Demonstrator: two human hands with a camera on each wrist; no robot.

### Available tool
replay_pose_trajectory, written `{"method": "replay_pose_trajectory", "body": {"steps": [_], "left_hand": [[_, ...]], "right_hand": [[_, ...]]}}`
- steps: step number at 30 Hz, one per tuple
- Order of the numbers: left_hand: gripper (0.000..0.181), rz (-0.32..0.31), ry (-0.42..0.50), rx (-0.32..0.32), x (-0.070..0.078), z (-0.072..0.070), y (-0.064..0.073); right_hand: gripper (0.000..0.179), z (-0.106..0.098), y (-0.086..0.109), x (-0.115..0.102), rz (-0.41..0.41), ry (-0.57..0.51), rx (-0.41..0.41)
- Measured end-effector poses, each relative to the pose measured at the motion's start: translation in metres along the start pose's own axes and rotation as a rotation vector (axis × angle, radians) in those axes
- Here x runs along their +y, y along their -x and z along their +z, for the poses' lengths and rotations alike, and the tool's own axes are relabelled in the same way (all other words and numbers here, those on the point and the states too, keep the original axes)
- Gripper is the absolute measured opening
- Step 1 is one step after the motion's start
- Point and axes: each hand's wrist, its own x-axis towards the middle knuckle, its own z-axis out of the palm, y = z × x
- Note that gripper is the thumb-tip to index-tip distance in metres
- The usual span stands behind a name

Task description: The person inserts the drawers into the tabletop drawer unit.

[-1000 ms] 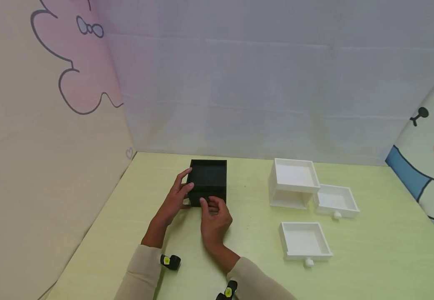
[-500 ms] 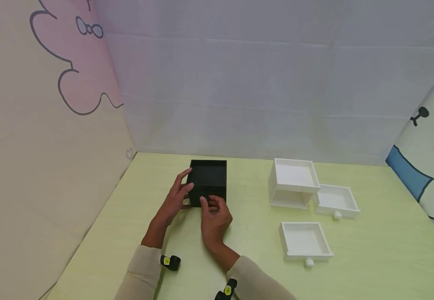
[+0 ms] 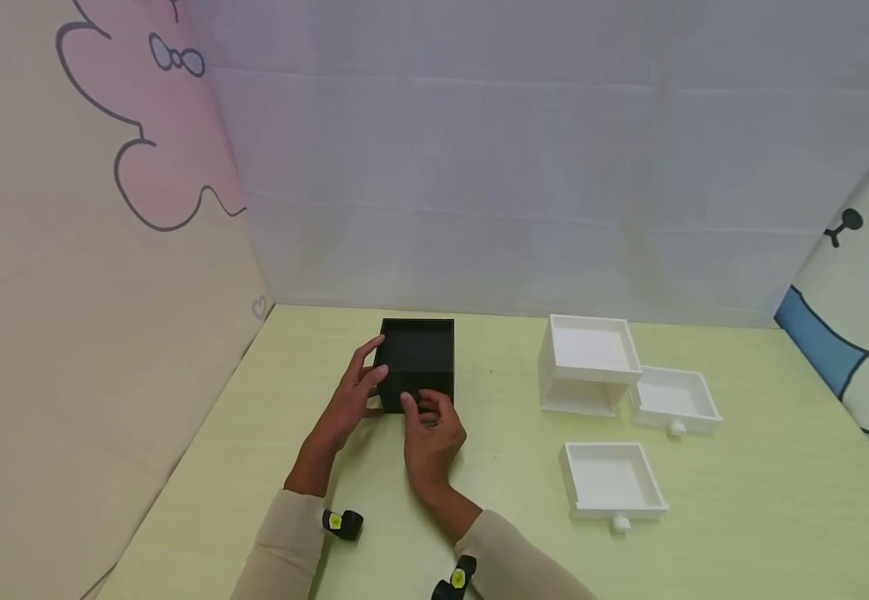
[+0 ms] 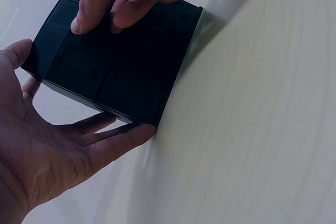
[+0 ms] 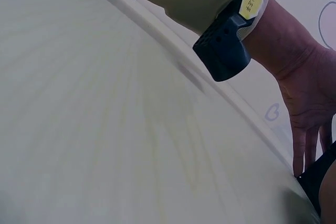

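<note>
A small black drawer cabinet (image 3: 417, 348) with a recessed top stands on the table, front toward me. My left hand (image 3: 345, 402) lies along its left side, thumb at the upper front corner and fingers spread against the side wall. At the front, my right hand (image 3: 432, 437) has thumb and fingertips together on the upper drawer, where they cover its knob. In the left wrist view, the thumb and curled fingers overlap the upper drawer front (image 4: 79, 61). Beside it, the lower drawer front (image 4: 139, 77) sits flush, with a faint round knob (image 4: 156, 38).
To the right stands a white cabinet (image 3: 591, 346) with an open front. One white drawer (image 3: 676, 396) lies against its right side, and another white drawer (image 3: 610, 475) lies in front. Fabric walls (image 3: 441, 167) close off the back and sides of the pale yellow table (image 3: 509, 533).
My right fingertips have shifted very slightly on the front of the black cabinet. My left hand and the white pieces keep their places.
</note>
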Motion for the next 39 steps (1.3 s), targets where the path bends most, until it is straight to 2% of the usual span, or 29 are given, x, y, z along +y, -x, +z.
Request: {"method": "replay_pose_trajectory", "body": {"steps": [4,8,12,18,22,29,39], "left_hand": [[0.053,0.009,-0.012,0.007,0.001,0.003,0.001],[0.053,0.027,-0.026,0.007,0.003,0.006,0.001],[0.054,0.035,-0.031,0.012,0.004,0.007,-0.001],[0.054,0.026,-0.027,0.007,0.004,0.008,-0.002],[0.052,0.024,-0.034,0.014,0.004,0.007,-0.003],[0.052,0.02,-0.048,0.024,0.004,0.004,-0.002],[0.053,0.016,-0.045,0.022,0.003,0.004,0.0]], "right_hand": [[0.023,-0.002,-0.001,0.001,-0.005,0.002,-0.002],[0.021,-0.003,-0.002,-0.001,0.057,-0.029,-0.01],[0.033,-0.004,-0.003,-0.002,0.129,-0.079,-0.002],[0.042,-0.006,-0.005,-0.004,0.163,-0.14,0.023],[0.043,-0.009,-0.006,-0.013,0.159,-0.178,0.024],[0.041,-0.022,-0.007,-0.044,0.139,-0.196,0.005],[0.041,-0.027,-0.005,-0.038,0.134,-0.218,-0.009]]}}
